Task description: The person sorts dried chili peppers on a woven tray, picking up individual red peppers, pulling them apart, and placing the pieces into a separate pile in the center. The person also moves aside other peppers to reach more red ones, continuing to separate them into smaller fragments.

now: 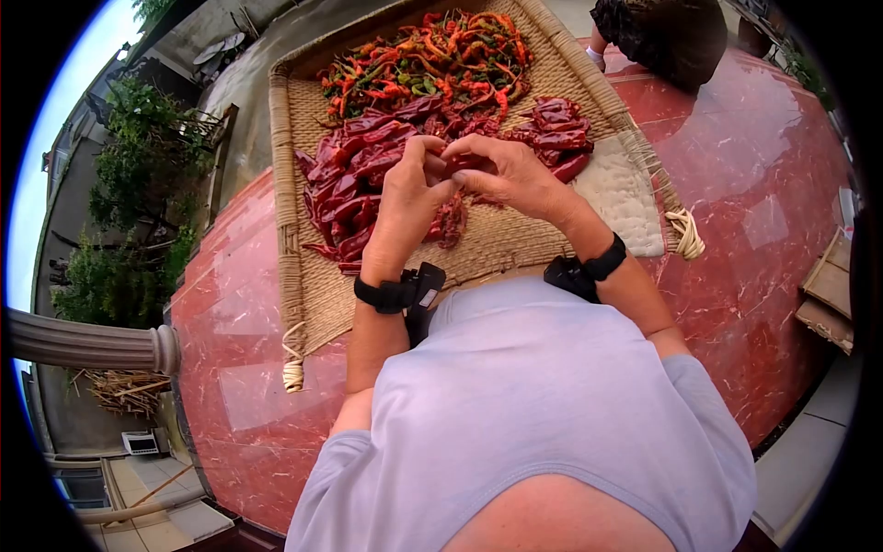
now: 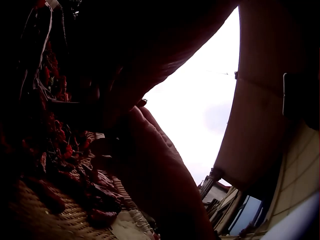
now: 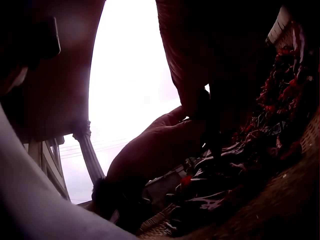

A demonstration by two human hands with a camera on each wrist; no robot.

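Spreading over the left part of the woven mat (image 1: pixel 317 294), a heap of dark red chilies (image 1: pixel 354 179) lies just beside the left hand (image 1: pixel 402 198), whose curled fingertips pinch one end of a single dried red chili (image 1: pixel 463 164). This chili is held above the mat's middle, directly between the two hands, with its long axis running side to side. The right hand (image 1: pixel 515 177) pinches the other end, so neither hand is nearer. Fingers hide which end bears the stem.
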